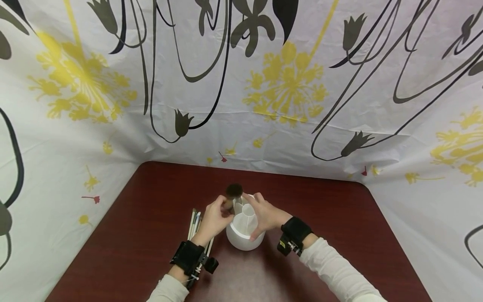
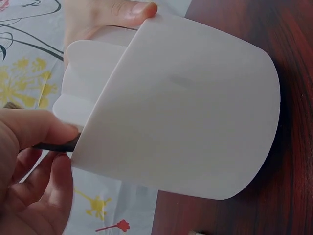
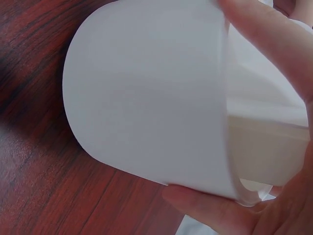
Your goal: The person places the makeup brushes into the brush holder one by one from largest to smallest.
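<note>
A white round holder point(image 1: 243, 240) with inner dividers stands on the table. My right hand point(image 1: 266, 214) grips it at the rim, thumb at the near side and fingers over the far side. At the holder's left edge, my left hand point(image 1: 214, 218) pinches a makeup brush point(image 1: 234, 190) with a dark, full bristle head pointing up. In the left wrist view the brush's dark handle point(image 2: 56, 147) runs from the fingertips behind the holder's rim; its lower end is hidden inside. The right wrist view shows the holder wall point(image 3: 151, 98) between thumb and fingers.
Several slim brushes point(image 1: 194, 222) lie on the dark red wooden table point(image 1: 302, 201) under and beside the left forearm. A white cloth point(image 1: 211, 96) with yellow and grey flower prints hangs behind the table and along both sides.
</note>
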`<state>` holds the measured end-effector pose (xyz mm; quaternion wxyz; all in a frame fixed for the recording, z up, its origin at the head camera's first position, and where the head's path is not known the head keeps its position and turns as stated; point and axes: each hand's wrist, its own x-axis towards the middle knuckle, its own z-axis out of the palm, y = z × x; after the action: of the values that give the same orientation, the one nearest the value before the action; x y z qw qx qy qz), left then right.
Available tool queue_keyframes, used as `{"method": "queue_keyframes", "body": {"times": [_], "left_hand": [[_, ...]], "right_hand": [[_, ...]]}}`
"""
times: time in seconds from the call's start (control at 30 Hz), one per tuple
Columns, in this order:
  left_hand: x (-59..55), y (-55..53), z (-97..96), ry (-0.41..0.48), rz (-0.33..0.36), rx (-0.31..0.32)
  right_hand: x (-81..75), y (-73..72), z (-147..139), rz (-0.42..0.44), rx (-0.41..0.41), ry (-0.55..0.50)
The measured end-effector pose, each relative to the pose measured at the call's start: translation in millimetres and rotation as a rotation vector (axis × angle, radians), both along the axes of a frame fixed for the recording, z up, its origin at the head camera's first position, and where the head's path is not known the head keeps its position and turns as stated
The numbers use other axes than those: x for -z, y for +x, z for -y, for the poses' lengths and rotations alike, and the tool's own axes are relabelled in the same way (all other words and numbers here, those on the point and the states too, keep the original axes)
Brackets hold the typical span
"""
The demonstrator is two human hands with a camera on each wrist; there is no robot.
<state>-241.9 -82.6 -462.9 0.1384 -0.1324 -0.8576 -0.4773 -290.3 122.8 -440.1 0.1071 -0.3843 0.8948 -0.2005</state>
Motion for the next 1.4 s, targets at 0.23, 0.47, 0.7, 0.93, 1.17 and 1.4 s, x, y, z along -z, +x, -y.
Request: {"method": "queue_keyframes", "body": {"times": [0.23,0.47,0.7,0.93,1.17,1.4], "left_hand": [[-4.0,2.1,13.9,-0.031,0.074,0.075],[-9.2,0.8,39.3,-0.055,0.153,0.052],[-11.0,-5.9,74.7,-0.036,0.187,-0.033],[2.6,-4.9,93.0,-0.123,0.276,-0.081],[20.4,-6.0,95.5,-0.208,0.359,-0.11],[41.1,-4.5,86.8,-0.347,0.373,-0.094]], "right_hand": [[-0.9,1.8,1.1,0.013,0.021,-0.006],[-6.9,3.3,0.0,0.078,0.032,-0.02],[-14.9,7.4,-2.9,0.149,0.061,0.01],[-18.4,14.8,-4.4,0.165,0.102,0.036],[-26.9,25.5,-3.7,0.144,0.158,0.1],[-25.5,27.0,-3.6,0.093,0.249,0.101]]}}
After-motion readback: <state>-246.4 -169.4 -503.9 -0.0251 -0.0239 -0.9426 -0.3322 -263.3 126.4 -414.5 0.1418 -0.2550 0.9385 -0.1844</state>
